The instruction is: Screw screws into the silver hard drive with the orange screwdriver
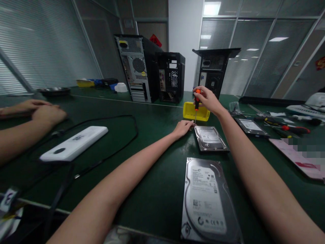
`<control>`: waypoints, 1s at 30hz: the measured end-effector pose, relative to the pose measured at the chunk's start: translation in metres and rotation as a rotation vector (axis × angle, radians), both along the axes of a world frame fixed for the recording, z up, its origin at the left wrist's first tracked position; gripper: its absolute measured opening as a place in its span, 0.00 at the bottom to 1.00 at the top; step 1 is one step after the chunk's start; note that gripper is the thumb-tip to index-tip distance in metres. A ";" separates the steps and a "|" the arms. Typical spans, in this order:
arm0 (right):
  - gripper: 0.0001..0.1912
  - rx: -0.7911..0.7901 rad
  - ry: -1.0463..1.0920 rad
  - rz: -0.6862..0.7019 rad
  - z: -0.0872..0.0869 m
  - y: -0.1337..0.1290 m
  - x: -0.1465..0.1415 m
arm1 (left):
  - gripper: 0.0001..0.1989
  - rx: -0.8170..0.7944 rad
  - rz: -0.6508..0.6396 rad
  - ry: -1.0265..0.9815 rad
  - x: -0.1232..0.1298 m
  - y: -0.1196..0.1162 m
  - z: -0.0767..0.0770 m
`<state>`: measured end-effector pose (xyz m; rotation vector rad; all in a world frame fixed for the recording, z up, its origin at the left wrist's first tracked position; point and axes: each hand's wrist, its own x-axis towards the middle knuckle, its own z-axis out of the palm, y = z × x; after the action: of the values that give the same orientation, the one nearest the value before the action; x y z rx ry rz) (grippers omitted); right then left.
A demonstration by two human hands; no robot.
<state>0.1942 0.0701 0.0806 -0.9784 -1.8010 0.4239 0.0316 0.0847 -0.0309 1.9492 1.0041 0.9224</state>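
My right hand [205, 98] is closed on the handle of an orange and black screwdriver [196, 105], which stands upright with its tip at the far left corner of a hard drive [210, 138]. Beside that corner is my left hand [183, 128], its fingertips pinched close to the screwdriver tip; whatever they hold is too small to make out. A yellow tray [186, 112] lies just behind both hands. Nearer to me, a larger-looking hard drive [205, 200] rests label up on the green table [152, 176].
Computer cases [149, 67] stand at the back. At left are a white device [74, 144], a black cable [114, 154] and another person's hands [48, 113]. Tools [296, 129], another drive [251, 126] and a pink board [291, 154] lie at right.
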 end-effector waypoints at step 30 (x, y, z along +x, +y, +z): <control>0.20 0.137 -0.079 -0.257 -0.001 -0.003 0.000 | 0.20 0.005 0.030 0.026 -0.001 -0.002 0.000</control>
<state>0.1939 0.0670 0.0799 -1.1245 -1.7209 0.1014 0.0302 0.0832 -0.0305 1.9593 1.0496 0.9194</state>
